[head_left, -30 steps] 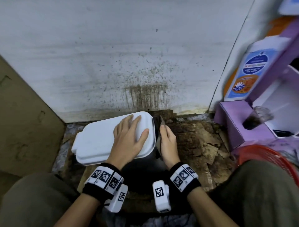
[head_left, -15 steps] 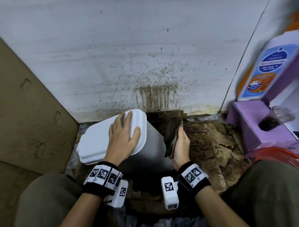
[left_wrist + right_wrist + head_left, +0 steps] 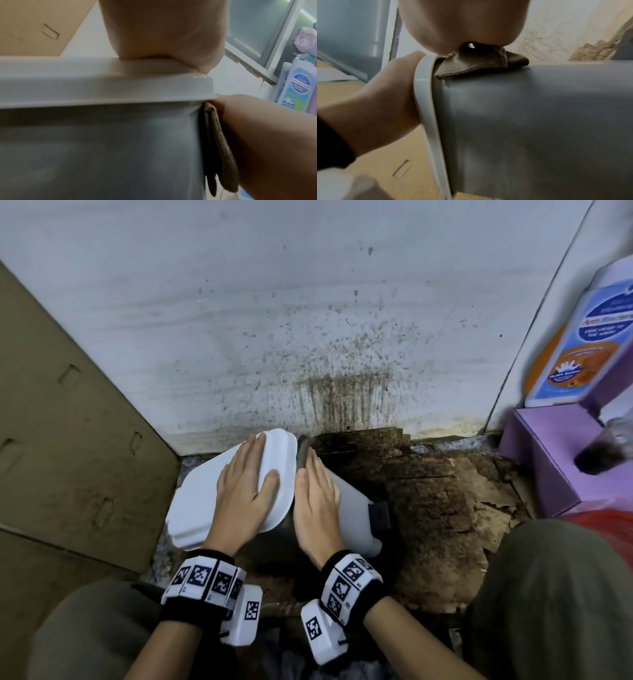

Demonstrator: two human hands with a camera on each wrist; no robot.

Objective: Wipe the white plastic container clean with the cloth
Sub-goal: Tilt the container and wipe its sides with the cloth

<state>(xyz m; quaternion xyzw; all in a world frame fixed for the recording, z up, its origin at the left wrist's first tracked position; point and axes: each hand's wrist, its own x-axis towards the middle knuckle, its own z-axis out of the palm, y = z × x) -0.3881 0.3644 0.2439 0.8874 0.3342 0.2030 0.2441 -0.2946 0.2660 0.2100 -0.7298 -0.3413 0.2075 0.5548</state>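
The white plastic container [image 3: 354, 510] is tipped over to the left, its white lid [image 3: 200, 501] facing the cardboard box. My left hand [image 3: 246, 484] lies flat on the lid with straight fingers. My right hand [image 3: 315, 494] presses a folded brown cloth [image 3: 303, 453] flat against the upturned side, just below the lid's rim. In the left wrist view the cloth [image 3: 219, 155] is sandwiched between the container's grey-looking wall [image 3: 102, 148] and my right hand [image 3: 265, 142]. The right wrist view shows the cloth [image 3: 471, 63] under my palm on the container [image 3: 539, 115], next to the lid rim [image 3: 426, 94].
A big cardboard box [image 3: 68, 440] stands close on the left and a stained white wall [image 3: 308, 320] behind. Torn, damp cardboard [image 3: 428, 508] covers the floor. On the right are a purple box [image 3: 541, 460], a cup of dark liquid [image 3: 603, 450] and a red basket [image 3: 609, 518].
The container has tipped further left under my left hand. My right hand has come from beside it onto its upturned side, laying the cloth flat near the lid rim.
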